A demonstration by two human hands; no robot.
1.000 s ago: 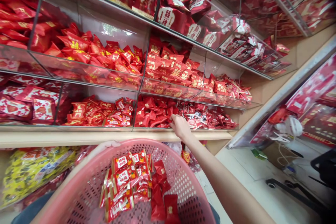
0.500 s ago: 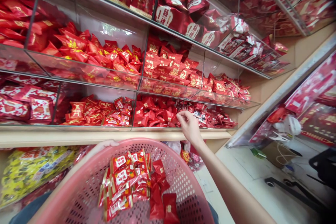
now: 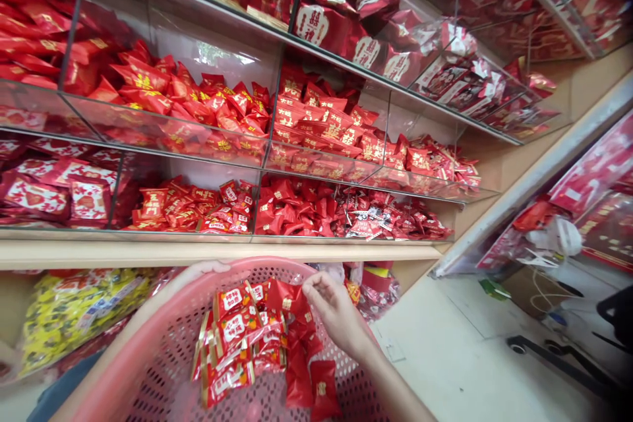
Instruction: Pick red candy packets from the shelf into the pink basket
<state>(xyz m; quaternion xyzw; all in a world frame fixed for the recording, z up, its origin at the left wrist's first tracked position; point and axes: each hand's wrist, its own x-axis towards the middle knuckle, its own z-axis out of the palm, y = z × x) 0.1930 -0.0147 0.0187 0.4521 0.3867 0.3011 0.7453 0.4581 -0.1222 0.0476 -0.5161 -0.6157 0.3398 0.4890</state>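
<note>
A pink perforated plastic basket is in front of me, tilted toward me. My left hand grips its far left rim, the fingers partly hidden behind it. My right hand is over the basket's right side, thumb and fingers pinched at the edge of a plain red candy packet. Below that lie several more plain red packets. To their left is a pile of red-and-gold candy packets with white labels.
Glass-fronted shelves hold red packets in compartments, including plain red ones and red-and-white ones. A wooden ledge runs beneath. Yellow packaged bags lie below at left. A chair base stands on the floor at right.
My right hand has come back from the lower shelf to above the basket, bringing a plain red packet. My left hand stays at the basket's rim.
</note>
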